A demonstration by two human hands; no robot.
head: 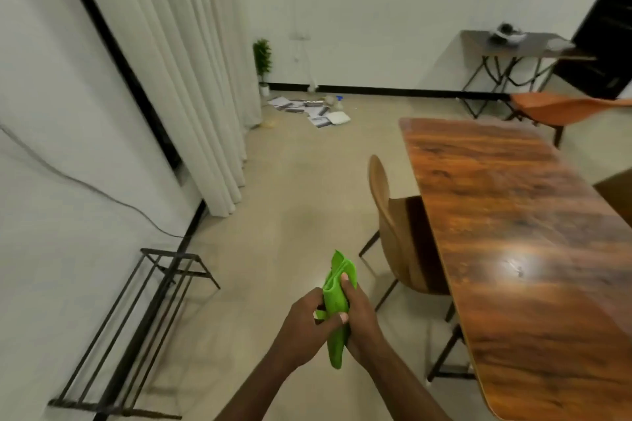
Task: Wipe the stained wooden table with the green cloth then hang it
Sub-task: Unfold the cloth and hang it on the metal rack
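A folded green cloth is held upright over the floor between both hands, left of the table. My left hand pinches its lower part with thumb and fingers. My right hand wraps its right side, thumb pressed on the front. The wooden table stretches along the right, glossy with a bright light glare near its middle; I cannot make out stains. A low black metal rack with several bars stands by the left wall.
A brown chair is tucked at the table's left side. An orange chair and a dark side table stand at the back right. Papers litter the far floor beside a potted plant. White curtains hang on the left.
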